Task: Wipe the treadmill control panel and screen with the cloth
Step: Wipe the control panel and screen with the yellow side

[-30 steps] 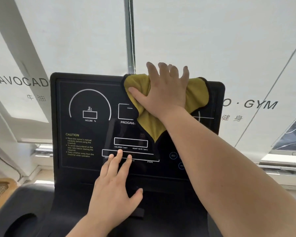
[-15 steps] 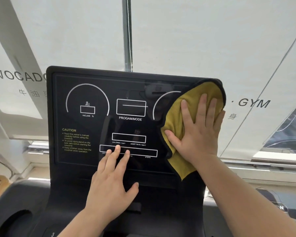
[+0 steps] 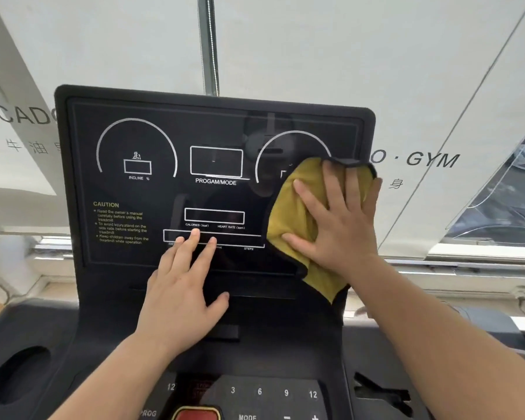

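Observation:
The black treadmill screen (image 3: pixel 152 134) stands upright in front of me, with white dial outlines and yellow caution text. My right hand (image 3: pixel 337 219) lies flat with spread fingers on a yellow cloth (image 3: pixel 288 213), pressing it against the screen's lower right part, over the right dial. The cloth's tip hangs below the screen's edge. My left hand (image 3: pixel 182 289) rests flat, fingers apart, on the screen's lower middle, its fingertips on the long display box. Below lies the control panel (image 3: pixel 273 392) with number keys and a red button (image 3: pixel 197 415).
A cup-holder hole (image 3: pixel 19 374) sits in the console's left wing, and a slot (image 3: pixel 382 392) in its right wing. Behind the screen hang white window blinds (image 3: pixel 315 50) printed with gym lettering, with a metal pole (image 3: pixel 208 43) between them.
My right hand has swept the cloth from the screen's top middle to the right side and then down it. My left hand has stayed in place. The view has tilted downward.

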{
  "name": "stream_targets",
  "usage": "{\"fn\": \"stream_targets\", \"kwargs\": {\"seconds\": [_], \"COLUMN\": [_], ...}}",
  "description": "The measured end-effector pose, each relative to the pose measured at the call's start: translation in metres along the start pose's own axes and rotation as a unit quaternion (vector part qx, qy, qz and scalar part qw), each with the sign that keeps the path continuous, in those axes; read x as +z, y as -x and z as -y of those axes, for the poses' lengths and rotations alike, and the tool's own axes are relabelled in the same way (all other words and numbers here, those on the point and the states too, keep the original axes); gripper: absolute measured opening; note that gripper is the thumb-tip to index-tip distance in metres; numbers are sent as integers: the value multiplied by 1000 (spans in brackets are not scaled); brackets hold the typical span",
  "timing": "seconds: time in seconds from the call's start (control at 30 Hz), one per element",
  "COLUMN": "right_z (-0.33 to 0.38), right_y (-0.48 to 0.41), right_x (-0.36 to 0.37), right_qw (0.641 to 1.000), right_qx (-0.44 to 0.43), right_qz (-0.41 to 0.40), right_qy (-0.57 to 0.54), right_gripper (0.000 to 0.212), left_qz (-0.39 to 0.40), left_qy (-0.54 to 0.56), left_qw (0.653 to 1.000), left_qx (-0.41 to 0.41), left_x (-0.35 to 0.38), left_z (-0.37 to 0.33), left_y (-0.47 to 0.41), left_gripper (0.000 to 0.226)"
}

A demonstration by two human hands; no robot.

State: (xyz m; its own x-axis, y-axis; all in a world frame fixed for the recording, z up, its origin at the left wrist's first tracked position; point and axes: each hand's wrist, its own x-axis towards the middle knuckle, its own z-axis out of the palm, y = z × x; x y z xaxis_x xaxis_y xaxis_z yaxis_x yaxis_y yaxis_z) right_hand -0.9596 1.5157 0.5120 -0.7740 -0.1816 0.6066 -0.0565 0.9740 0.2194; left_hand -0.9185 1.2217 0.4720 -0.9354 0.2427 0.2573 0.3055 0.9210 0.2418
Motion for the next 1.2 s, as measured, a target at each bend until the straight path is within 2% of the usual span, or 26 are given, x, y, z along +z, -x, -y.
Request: {"fn": "stream_targets", "kwargs": {"seconds": [0.1, 0.2, 0.37, 0.5, 0.7, 0.83, 1.0, 1.1, 1.2], "right_z": [4, 32, 71, 82, 84, 88, 128, 159, 160], "right_y": [-38, -39, 42, 110, 180, 224, 217, 200, 198], "right_x": [-15, -12, 16, 35, 28, 10, 2, 1, -5], "right_qw": [994, 988, 996, 995, 971, 952, 939, 928, 922], "right_qx": [105, 143, 12, -7, 13, -19, 6, -22, -42], "right_qz": [16, 26, 40, 53, 206, 285, 319, 338, 348], "right_qy": [-26, -46, -74, -87, -122, -115, -131, -155, -167], "right_gripper": [98, 99, 93, 88, 97, 96, 98, 101, 99], "left_qz": [2, -13, -51, -40, -16, 6, 32, 40, 50], "left_qy": [-7, -19, -25, -30, -23, -16, -20, -23, -20], "left_qw": [1000, 1000, 998, 999, 1000, 999, 995, 995, 995], "left_qx": [4, 5, 3, 0, -14, -51, -94, -92, -81], "left_x": [-1, 1, 13, 26, 41, 49, 53, 53, 52], "left_z": [1, 0, -5, -4, 3, 18, 39, 48, 53], "left_y": [1, 0, 10, 31, 65, 90, 116, 122, 124], "left_gripper": [93, 92, 89, 88, 85, 81, 74, 72, 71]}}
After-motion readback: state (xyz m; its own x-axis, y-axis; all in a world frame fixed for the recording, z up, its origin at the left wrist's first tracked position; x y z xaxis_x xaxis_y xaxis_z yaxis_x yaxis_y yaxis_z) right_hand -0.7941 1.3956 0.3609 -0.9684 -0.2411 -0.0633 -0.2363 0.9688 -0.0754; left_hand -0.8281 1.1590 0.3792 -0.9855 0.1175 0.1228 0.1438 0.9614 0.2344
